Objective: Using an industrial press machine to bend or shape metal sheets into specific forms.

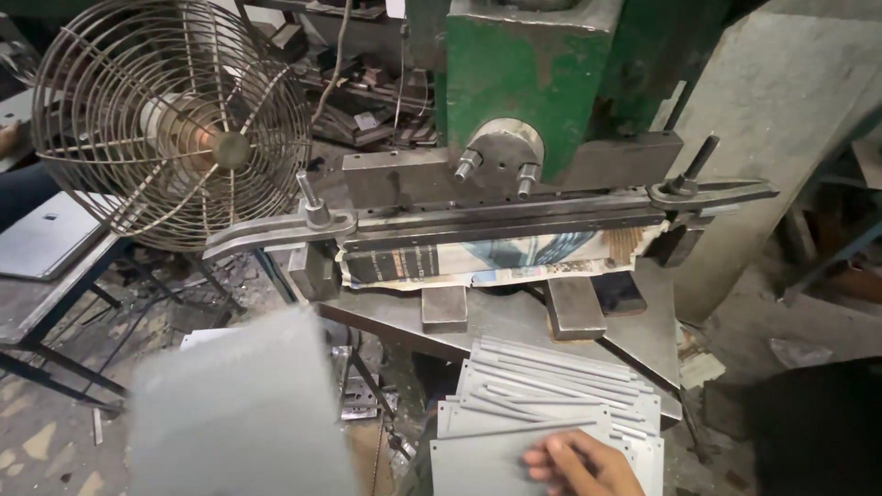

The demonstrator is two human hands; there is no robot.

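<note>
Down at the bottom edge, the person's right hand rests with fingers curled loosely on the top sheet of a stack of grey metal plates, pressing on it rather than gripping. The plates are fanned, their notched corners stepping back toward the steel press table. A blurred grey sheet fills the lower left; whatever holds it cannot be seen, and the left hand does not show.

Printed paper, pale with blue and dark patches, is wedged under the long dark press bar, its ragged edge hanging over the table front. Above stands the green machine body. A wire-caged fan stands at the left, beside a bench. Open floor lies between bench and table.
</note>
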